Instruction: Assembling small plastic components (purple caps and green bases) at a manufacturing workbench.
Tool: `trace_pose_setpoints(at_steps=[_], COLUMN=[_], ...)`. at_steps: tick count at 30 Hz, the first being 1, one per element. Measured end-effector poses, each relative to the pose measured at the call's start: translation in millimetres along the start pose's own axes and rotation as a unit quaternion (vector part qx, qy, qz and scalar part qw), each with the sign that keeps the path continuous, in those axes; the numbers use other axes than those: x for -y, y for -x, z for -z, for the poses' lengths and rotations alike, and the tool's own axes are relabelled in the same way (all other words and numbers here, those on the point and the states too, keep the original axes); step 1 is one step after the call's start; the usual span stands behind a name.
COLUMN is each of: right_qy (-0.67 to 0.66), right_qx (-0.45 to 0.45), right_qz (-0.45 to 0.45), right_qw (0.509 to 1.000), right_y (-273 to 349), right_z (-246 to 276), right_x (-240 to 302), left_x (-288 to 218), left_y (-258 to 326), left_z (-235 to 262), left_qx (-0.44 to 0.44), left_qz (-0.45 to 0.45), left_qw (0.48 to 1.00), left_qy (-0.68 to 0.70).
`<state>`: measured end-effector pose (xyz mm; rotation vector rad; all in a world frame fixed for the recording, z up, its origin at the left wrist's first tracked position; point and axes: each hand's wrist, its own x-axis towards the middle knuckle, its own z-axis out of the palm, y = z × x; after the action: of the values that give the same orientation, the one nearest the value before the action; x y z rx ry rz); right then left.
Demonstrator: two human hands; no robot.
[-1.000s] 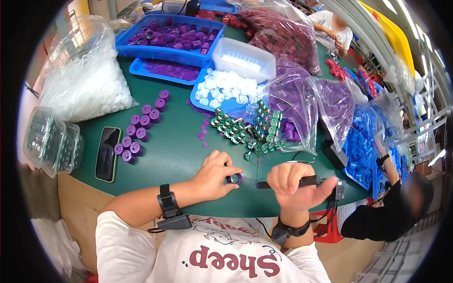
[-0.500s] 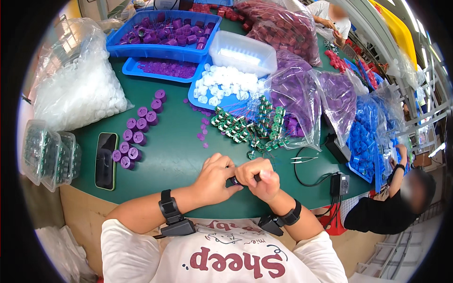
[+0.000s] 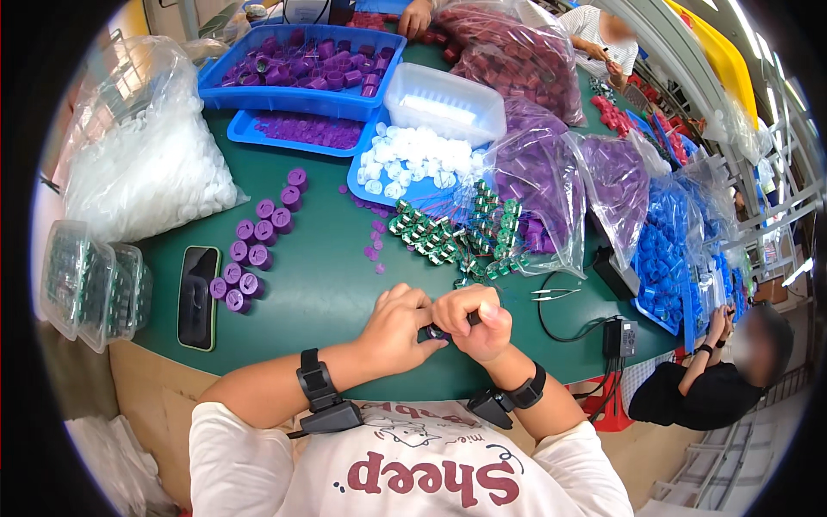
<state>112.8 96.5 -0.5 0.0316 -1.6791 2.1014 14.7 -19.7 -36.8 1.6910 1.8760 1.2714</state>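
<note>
While the left hand (image 3: 394, 329) pinches the small purple cup (image 3: 438, 333) near the counter's (image 3: 301, 302) near edge, the right hand (image 3: 474, 324) sits just right of it, closed around a dark tool (image 3: 473, 318) whose long axis is mostly hidden.

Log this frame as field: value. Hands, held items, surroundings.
left hand: gripping small purple part
right hand: closed around dark tool, against left fingertips; tool tip hidden
left side: purple caps in loose rows, phone with dark screen
beyond hands: green circuit boards, white pieces
right side: tweezers lying on table
</note>
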Motion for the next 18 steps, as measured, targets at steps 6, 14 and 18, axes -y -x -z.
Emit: trace_pose_setpoints(at_steps=[6,14,18], right_qy=[0.105,0.123,0.528], right_qx=[0.029,-0.106,-0.127], right_qz=[-0.014,0.062,0.024], right_qw=[0.994,0.985,0.840], right_y=[-3.1,-13.0,-23.8], right_z=[-6.1,40.6,45.7], right_x=[0.5,82.3,37.3], left_x=[-5.7,-24.5,-4.0], left_y=[-6.0,-31.1,-128.4], left_z=[4.5,58.4,121.7], left_qx=[0.058,-0.041,-0.195], left_qz=[0.047,0.083,0.039], left_qw=[0.997,0.993,0.978], left_qy=[-0.004,0.073,-0.060])
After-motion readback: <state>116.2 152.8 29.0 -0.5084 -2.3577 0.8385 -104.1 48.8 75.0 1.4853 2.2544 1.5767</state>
